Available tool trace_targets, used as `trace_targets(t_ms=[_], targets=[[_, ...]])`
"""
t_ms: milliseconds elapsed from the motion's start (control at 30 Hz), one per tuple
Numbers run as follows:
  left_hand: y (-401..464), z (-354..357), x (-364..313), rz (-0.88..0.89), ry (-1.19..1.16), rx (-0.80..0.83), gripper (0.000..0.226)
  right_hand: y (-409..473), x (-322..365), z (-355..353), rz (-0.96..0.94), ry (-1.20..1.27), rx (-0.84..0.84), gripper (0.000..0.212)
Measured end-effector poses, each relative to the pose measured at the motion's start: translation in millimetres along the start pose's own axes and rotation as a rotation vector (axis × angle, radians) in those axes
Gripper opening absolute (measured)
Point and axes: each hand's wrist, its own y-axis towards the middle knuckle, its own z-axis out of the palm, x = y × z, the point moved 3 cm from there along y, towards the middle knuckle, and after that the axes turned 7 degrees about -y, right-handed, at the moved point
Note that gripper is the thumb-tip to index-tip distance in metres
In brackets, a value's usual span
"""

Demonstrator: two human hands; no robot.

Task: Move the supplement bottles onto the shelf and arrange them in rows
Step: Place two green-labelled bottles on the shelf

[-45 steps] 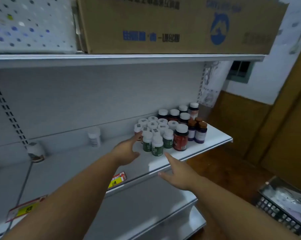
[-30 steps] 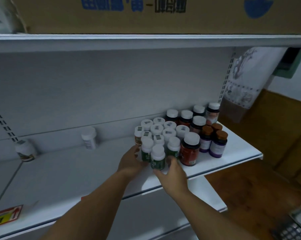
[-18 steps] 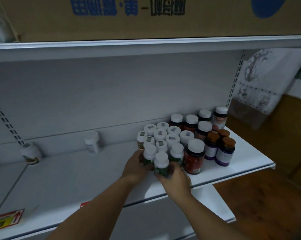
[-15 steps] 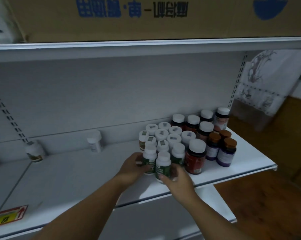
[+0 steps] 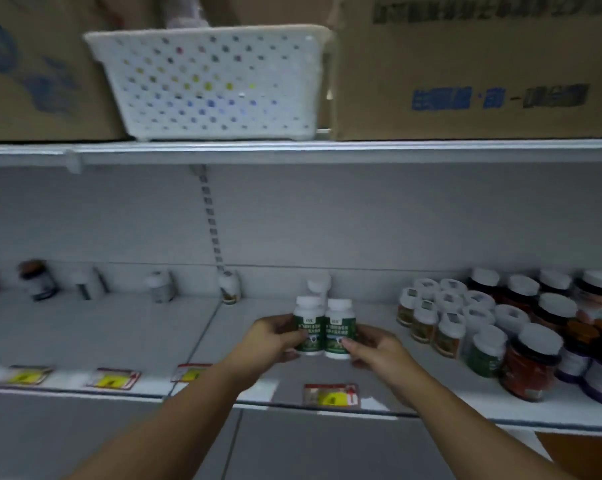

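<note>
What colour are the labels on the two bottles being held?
Green, on the two bottles, white caps; head view.

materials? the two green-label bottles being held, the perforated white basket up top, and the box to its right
Two green-label white-capped bottles: likely opaque white plastic, glossy printed labels catching light.
Perforated white basket: moulded plastic, matte, a regular hole grid with coloured contents showing through.
Brown box: corrugated cardboard by its look, dull brown with blue print; blur hides the edges.

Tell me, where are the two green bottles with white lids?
In the head view, the two green-labelled bottles with white lids sit mid-frame, side by side, held between the left hand and right hand, left of the crowded bottle cluster.
</note>
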Motion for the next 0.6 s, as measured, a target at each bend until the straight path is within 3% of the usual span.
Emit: trace_targets(t_ms=[133, 300, 600], targets=[[-40.2, -80.4, -2.6, 0.032, 0.014, -0.12, 0.032, 10.0, 29.6, 91.0, -0.021, -0.012, 0.11, 0.012], [-89.2, -182.0, 2.0, 0.047, 0.009, -0.279, 0.03, 14.3, 52.7, 203.2, -0.029, -0.007, 0.248, 0.013], [-132.0, -314.2, 9.5, 0.047, 0.03, -0.384, 0.036, 29.3, 79.0, 336.0, -0.033, -0.066, 0.332, 0.024]])
